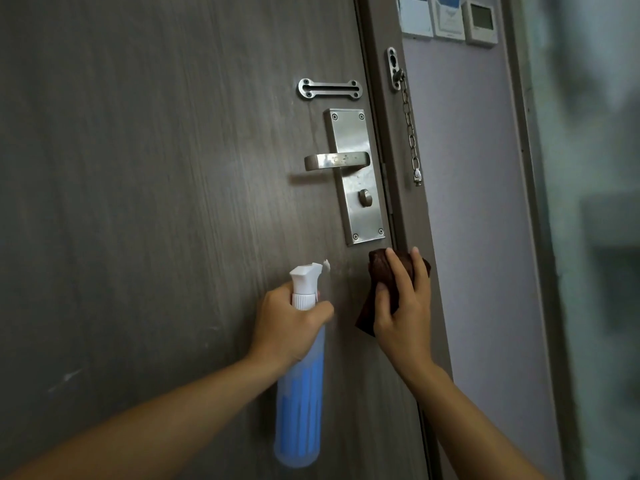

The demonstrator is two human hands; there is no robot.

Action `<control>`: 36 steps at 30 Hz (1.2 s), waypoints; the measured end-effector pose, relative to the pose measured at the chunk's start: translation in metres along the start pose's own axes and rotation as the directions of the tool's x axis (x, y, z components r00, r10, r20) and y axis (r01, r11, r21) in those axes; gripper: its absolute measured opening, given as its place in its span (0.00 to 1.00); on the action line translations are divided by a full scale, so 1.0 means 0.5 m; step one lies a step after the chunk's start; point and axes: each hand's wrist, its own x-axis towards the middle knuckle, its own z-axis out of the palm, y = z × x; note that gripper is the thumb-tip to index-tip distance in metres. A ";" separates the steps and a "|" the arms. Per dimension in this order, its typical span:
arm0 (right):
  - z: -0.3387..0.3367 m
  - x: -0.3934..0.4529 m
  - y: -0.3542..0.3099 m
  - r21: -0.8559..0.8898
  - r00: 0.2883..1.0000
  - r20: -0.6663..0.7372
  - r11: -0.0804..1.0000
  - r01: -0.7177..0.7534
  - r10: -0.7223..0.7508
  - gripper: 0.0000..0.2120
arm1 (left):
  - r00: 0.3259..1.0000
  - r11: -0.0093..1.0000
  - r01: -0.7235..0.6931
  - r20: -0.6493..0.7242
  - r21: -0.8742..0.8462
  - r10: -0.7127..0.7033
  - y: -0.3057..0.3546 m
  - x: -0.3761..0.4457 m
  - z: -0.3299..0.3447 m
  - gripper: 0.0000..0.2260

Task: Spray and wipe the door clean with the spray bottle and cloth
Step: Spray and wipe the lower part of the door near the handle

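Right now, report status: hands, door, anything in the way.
Left hand grips spray bottle. Right hand presses brown cloth on door edge, below lock plate. Chain hangs on frame, clear of cloth.

Was dimly and evenly lit, with a pale lilac wall [474, 202] running down the right between a brown frame [384, 36] and a lighter upright trim [530, 168]. Carried three pale fittings side by side at the top of that wall: a switch plate [415, 15], a card holder [448, 17] and a thermostat [481, 22] with a small grey display. Showed a metal chain [410, 129] hanging straight down from a plate [393, 69] on the frame, and beyond the trim a blurred, greenish, glassy surface [595, 202].
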 end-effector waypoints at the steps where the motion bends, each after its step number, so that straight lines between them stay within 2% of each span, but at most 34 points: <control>1: -0.001 -0.001 0.001 0.001 1.000 0.005 1.000 -0.006 0.006 0.29 | 1.000 1.000 -0.005 -0.018 -0.004 0.005 -0.001 -0.004 0.001 0.12; 4: -0.001 -0.002 0.003 0.004 1.000 0.014 1.000 -0.013 0.013 0.29 | 0.999 1.000 -0.007 -0.047 -0.004 0.007 -0.001 -0.013 0.002 0.11; 10: 0.001 -0.021 0.010 -0.014 0.998 0.050 1.000 -0.027 0.028 0.29 | 1.000 0.999 0.022 -0.001 0.037 -0.022 -0.008 -0.042 0.001 0.13; 14: 0.011 -0.034 0.013 0.000 0.997 0.082 1.000 -0.014 0.014 0.29 | 0.999 0.999 0.043 -0.003 0.019 -0.043 -0.015 -0.056 -0.005 0.11; 18: 0.048 -0.049 0.005 0.018 0.991 0.104 0.997 0.077 -0.079 0.31 | 1.000 0.999 0.000 0.003 -0.035 0.000 0.002 -0.045 -0.020 0.07; 22: 0.118 -0.050 -0.017 0.012 0.991 0.128 0.999 0.041 -0.042 0.31 | 0.998 0.996 -0.054 -0.023 -0.073 0.052 0.023 -0.024 -0.038 0.07; 27: 0.185 -0.004 -0.054 -0.125 0.981 0.144 0.981 0.146 -0.128 0.29 | 0.993 0.992 -0.107 -0.064 -0.071 0.103 0.026 -0.002 -0.062 0.07; 31: 0.201 0.071 -0.085 -0.226 0.971 0.134 0.948 0.224 -0.197 0.27 | 0.989 0.995 -0.094 -0.120 -0.038 0.089 0.017 0.009 -0.087 0.09; 36: 0.199 0.005 -0.053 -0.244 0.960 0.119 0.930 0.274 -0.252 0.29 | 0.985 0.996 -0.084 -0.153 -0.005 0.082 0.010 0.016 -0.116 0.10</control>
